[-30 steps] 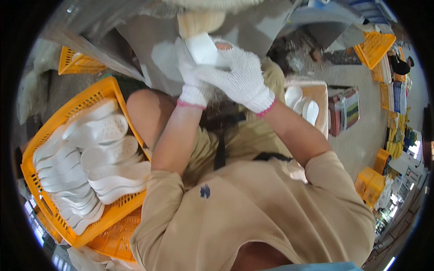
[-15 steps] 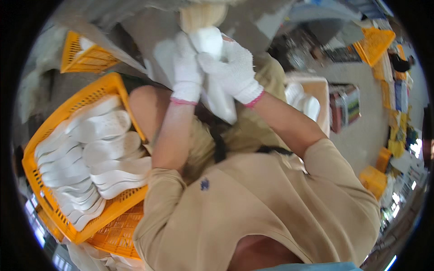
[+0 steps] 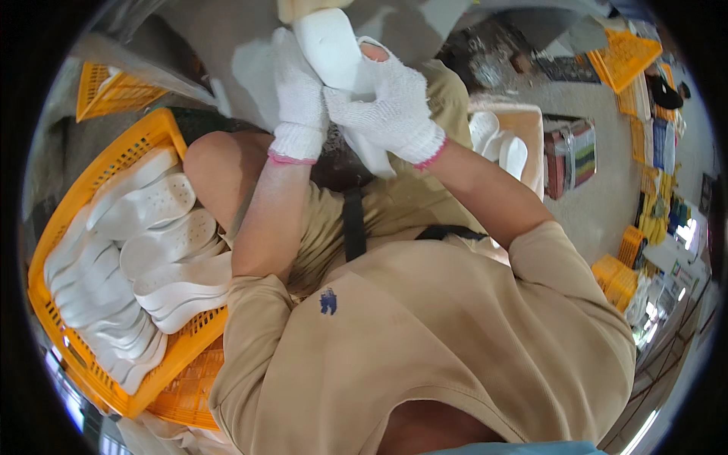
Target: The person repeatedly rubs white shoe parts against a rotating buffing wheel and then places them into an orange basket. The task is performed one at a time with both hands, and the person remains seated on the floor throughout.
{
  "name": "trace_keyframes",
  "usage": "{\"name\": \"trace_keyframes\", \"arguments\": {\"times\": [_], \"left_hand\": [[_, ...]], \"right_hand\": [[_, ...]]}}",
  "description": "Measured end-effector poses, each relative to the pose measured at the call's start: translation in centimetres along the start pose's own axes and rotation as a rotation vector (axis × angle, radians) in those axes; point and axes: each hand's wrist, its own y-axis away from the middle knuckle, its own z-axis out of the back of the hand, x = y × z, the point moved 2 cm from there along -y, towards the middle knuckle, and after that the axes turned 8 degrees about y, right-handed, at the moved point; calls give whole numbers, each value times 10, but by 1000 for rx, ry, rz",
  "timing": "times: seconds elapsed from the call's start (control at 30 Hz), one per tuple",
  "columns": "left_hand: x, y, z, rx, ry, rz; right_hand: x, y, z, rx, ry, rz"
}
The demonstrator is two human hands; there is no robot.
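Both my hands wear white knitted gloves with pink cuffs. Between them is a white shoe sole (image 3: 330, 49), one broad end pointing away from me and the narrower end hanging down between my wrists. My left hand (image 3: 299, 91) presses along its left side. From the right, my right hand (image 3: 390, 106) wraps round the sole's middle, and a bare fingertip pokes through its glove. The sole's far end is at a pale, round, wheel-like piece (image 3: 311, 7) at the top edge; whether they touch, I cannot tell.
At my left, an orange crate (image 3: 171, 140) holds stacked white soles (image 3: 163, 235). Another orange crate (image 3: 114, 95) stands farther off. A pale bin (image 3: 531, 125) with several white soles is beyond my right forearm. Grey sheeting (image 3: 220, 45) surrounds the work spot.
My hands have moved slightly up and left in view with the sole. It has turned so more of its broad face shows. The whole view has shifted a little.
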Motion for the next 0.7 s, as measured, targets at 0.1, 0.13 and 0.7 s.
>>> {"name": "trace_keyframes", "arguments": {"times": [0.1,0.13,0.7], "left_hand": [[-24,10,-17,6,11,-145],[-29,10,-25,27,153,-45],[-47,-51,-143,-181,897,638]], "right_hand": [[-11,21,7,-86,-2,26],[-15,21,12,-127,-9,11],[-47,-136,97,78,-170,-181]]}}
